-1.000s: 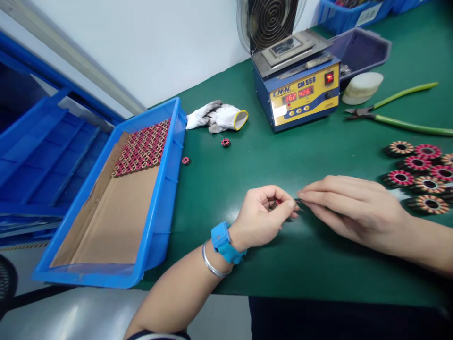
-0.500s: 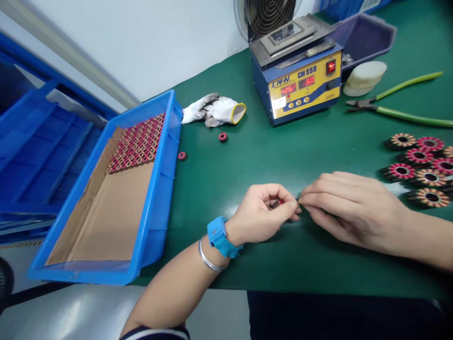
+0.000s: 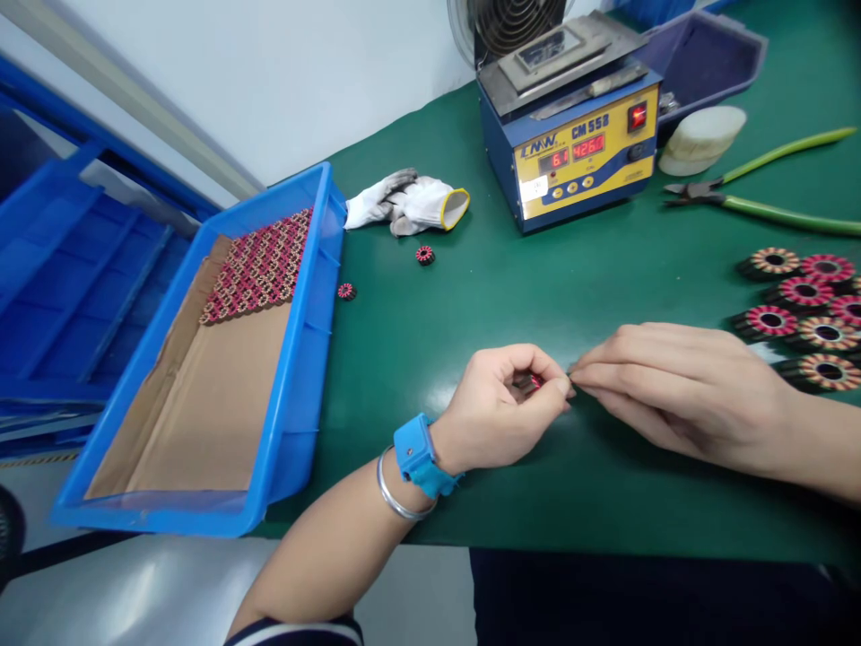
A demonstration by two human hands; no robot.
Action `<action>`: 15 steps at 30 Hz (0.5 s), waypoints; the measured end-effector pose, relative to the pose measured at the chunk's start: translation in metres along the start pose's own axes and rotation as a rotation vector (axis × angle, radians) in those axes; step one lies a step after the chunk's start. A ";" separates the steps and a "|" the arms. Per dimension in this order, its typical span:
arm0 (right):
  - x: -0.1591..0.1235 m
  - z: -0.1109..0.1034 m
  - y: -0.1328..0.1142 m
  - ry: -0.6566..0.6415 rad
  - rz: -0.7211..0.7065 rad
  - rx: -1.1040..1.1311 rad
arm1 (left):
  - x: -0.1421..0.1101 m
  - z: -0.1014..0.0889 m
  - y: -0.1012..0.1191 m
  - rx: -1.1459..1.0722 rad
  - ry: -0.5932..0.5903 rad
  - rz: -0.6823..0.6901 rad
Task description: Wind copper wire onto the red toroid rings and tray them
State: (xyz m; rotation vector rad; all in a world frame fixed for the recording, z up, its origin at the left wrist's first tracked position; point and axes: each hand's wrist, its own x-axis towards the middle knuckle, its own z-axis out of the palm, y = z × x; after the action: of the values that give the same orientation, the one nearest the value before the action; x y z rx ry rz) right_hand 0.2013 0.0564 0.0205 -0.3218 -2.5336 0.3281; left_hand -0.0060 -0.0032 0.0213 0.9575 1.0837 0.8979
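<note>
My left hand (image 3: 508,404), with a blue wrist strap (image 3: 421,453) on its wrist, is closed around a small wound coil core (image 3: 536,381); only a dark side and a bit of red show between the fingers. Fingertips pressed together, my right hand (image 3: 686,390) pinches at the end of the left fingertips. What it grips there is too small to make out. To the right of that hand stand several coil cores (image 3: 770,320) with red or copper windings. Two more, a red coil core (image 3: 424,256) and another coil core (image 3: 346,292), lie near the bin.
A blue bin (image 3: 306,359) lined with cardboard holds rows of coil cores at left. White gloves (image 3: 410,202) lie behind. A CM 558 heating unit (image 3: 571,148) stands at the back, beside a white round pad (image 3: 703,139), a purple tray (image 3: 713,63) and green-handled cutters (image 3: 760,193).
The view has shifted slightly. Both hands stay together at nearly the same spot, and a little more of the coil core's red shows in my left hand.
</note>
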 end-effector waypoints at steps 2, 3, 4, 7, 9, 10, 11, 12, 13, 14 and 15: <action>-0.001 0.000 0.000 0.012 -0.003 0.010 | -0.001 0.001 0.000 0.002 -0.007 0.012; -0.001 -0.001 0.000 0.016 -0.005 0.013 | -0.001 0.001 -0.001 0.004 -0.012 0.016; -0.001 -0.001 0.000 0.014 -0.007 0.017 | -0.001 0.001 -0.002 0.011 -0.017 0.020; 0.001 0.000 -0.002 0.010 0.017 0.043 | -0.002 0.001 -0.005 0.097 -0.016 0.084; 0.006 0.001 -0.004 -0.004 0.153 0.176 | -0.002 0.001 -0.009 0.266 0.021 0.269; 0.008 0.001 -0.006 -0.033 0.283 0.306 | -0.003 0.000 -0.011 0.393 0.040 0.403; 0.011 0.001 -0.007 -0.081 0.446 0.474 | -0.003 0.000 -0.013 0.539 0.053 0.542; 0.014 0.000 -0.007 -0.143 0.621 0.661 | -0.004 0.000 -0.015 0.681 0.057 0.663; 0.016 0.000 -0.007 -0.207 0.778 0.836 | -0.005 0.000 -0.015 0.793 0.053 0.751; 0.017 -0.001 -0.007 -0.266 0.894 0.974 | -0.006 0.001 -0.016 0.854 0.047 0.798; 0.017 -0.001 -0.007 -0.299 0.950 1.049 | -0.006 0.001 -0.015 0.852 0.046 0.802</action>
State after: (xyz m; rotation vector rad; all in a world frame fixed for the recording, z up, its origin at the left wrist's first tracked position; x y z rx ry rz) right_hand 0.1874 0.0548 0.0320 -1.0430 -1.8958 2.0368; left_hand -0.0048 -0.0140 0.0092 2.1863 1.1427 1.0980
